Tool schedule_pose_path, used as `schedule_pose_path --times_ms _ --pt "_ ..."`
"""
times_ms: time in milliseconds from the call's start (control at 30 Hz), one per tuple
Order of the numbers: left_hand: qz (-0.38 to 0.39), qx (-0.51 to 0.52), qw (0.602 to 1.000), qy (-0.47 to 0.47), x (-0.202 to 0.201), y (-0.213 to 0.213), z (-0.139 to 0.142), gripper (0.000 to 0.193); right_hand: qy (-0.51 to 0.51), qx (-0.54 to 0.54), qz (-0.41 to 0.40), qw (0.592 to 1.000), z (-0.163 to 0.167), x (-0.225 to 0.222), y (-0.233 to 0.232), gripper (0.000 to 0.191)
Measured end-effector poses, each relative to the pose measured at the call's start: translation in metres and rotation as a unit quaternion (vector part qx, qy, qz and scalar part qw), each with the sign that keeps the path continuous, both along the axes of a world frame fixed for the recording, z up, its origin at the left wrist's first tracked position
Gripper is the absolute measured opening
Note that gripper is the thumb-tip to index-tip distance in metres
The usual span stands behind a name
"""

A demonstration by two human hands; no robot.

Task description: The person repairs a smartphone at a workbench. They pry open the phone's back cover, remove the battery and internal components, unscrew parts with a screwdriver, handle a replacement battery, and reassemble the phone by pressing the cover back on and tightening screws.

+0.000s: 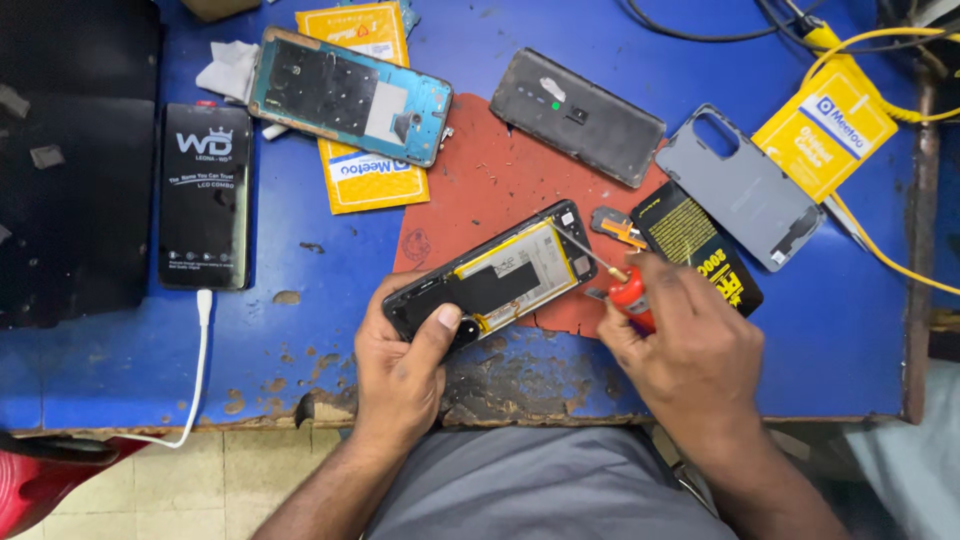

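An opened black phone (500,275) lies tilted on a red mat (480,190), its battery and boards exposed. My left hand (400,360) grips its lower left end, thumb pressed on the body. My right hand (685,345) holds a red-handled screwdriver (628,290), and the thin metal tip reaches the phone's upper right corner.
On the blue worktable (300,330) lie a teal phone frame (350,95), a grey back cover (580,115), a light grey case (740,185), a black battery (700,250), yellow packets (830,125), and a dark phone (207,195) on a white cable. Yellow and black cables cross the right side.
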State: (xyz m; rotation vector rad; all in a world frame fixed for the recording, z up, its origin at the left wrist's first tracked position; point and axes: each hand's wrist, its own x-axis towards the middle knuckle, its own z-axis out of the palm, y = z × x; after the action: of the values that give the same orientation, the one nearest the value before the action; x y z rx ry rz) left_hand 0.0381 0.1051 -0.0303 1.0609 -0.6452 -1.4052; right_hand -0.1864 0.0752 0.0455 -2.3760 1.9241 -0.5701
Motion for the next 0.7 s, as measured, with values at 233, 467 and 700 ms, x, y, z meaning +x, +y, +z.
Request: schedule_pose_path --times_ms 233,467,700 --pt "0.003 -0.006 1.0 -0.015 0.0 0.0 -0.002 0.023 0.004 -0.002 0.013 1.0 0.001 0.007 0.0 0.039" --pt "-0.009 -0.013 0.998 -0.055 -0.001 0.0 -0.001 0.023 0.001 -0.017 0.027 0.999 0.0 0.011 0.0 0.039" --pt "-0.005 -0.013 0.998 -0.058 -0.002 0.0 0.001 0.024 0.004 -0.018 0.019 1.0 0.0 0.011 -0.001 0.038"
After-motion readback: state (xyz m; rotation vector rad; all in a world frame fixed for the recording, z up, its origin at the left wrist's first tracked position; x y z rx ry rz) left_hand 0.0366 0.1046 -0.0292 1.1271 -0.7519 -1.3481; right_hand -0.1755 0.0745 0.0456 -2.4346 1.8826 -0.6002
